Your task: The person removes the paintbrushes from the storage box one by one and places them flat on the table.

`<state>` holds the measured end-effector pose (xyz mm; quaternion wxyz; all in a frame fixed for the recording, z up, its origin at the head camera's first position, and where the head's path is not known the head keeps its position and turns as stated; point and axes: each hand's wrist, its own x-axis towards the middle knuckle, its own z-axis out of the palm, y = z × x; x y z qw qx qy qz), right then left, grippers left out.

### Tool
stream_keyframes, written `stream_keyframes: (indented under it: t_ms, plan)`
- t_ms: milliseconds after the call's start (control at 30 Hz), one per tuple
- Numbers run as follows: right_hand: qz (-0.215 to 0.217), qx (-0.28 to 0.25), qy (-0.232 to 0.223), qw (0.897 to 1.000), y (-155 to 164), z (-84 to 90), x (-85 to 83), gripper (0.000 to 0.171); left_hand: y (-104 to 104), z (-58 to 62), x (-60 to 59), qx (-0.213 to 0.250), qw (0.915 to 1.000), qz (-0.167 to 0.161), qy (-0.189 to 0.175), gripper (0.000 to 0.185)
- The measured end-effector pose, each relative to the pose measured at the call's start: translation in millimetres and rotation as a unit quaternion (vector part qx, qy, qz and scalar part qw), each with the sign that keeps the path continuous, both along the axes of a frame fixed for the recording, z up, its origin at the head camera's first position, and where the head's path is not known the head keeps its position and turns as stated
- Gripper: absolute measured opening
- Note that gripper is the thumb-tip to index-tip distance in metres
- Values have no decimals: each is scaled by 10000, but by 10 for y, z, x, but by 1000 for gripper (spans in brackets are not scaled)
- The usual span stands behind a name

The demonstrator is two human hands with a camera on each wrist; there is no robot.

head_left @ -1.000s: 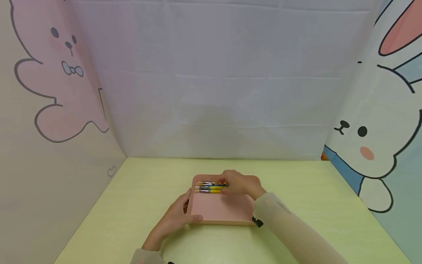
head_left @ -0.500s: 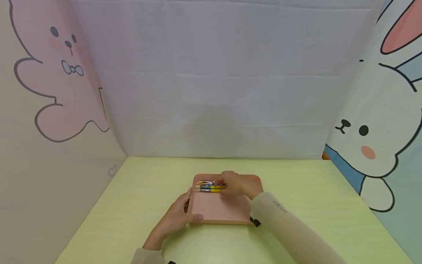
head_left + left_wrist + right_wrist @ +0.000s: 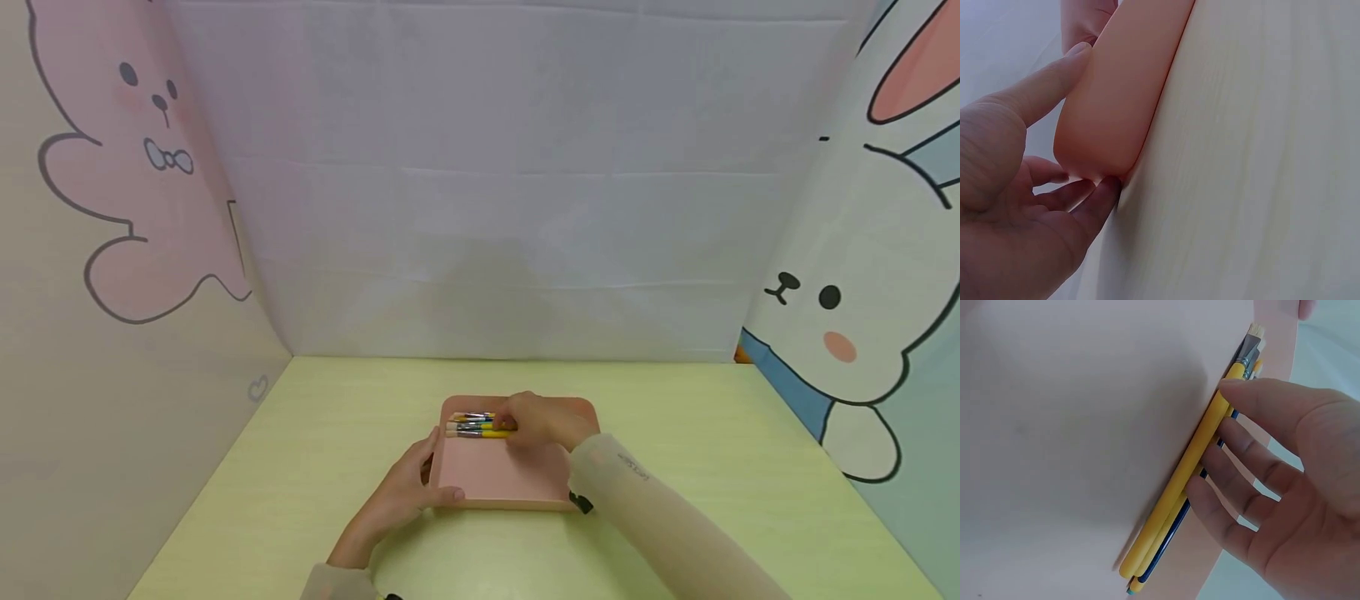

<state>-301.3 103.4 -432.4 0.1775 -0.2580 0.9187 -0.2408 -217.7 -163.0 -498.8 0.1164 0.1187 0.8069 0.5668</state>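
Note:
A shallow pink tray (image 3: 498, 475) with rounded corners sits on the table. My left hand (image 3: 405, 487) holds its near left corner: in the left wrist view the thumb lies on the rim and the fingers reach round the outer wall. Several paintbrushes (image 3: 1179, 469) lie side by side along the tray's far side, yellow and dark blue handles together, bristles to the left. My right hand (image 3: 536, 419) grips them from above. In the right wrist view its thumb presses a thick yellow handle while the fingertips meet the bundle's other side. From the head, that hand hides most of the handles.
The pale yellow-green table (image 3: 675, 467) extends around the tray on all sides. A white sheet (image 3: 495, 208) hangs behind the table's far edge. Side panels with a pink cartoon animal (image 3: 150, 225) and a white rabbit (image 3: 862, 275) flank it.
The right hand's fingers have shifted slightly over the paintbrushes. The left hand and the tray stay in place.

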Motion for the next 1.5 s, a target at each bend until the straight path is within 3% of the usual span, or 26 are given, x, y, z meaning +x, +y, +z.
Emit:
stream_keyframes:
  t_ms: [667, 1100, 1500]
  plan:
    - [-31, 650, 541, 9964, -81, -5, 13, 30, 9, 29, 11, -91, 9999, -50, 33, 116]
    - [162, 604, 600, 9962, -43, -20, -18, 29, 8, 16, 13, -56, 10000, -46, 9, 116]
    - [483, 641, 846, 9932, 82, 113, -46, 35, 3, 34, 20, 30, 9999, -110, 1, 114]
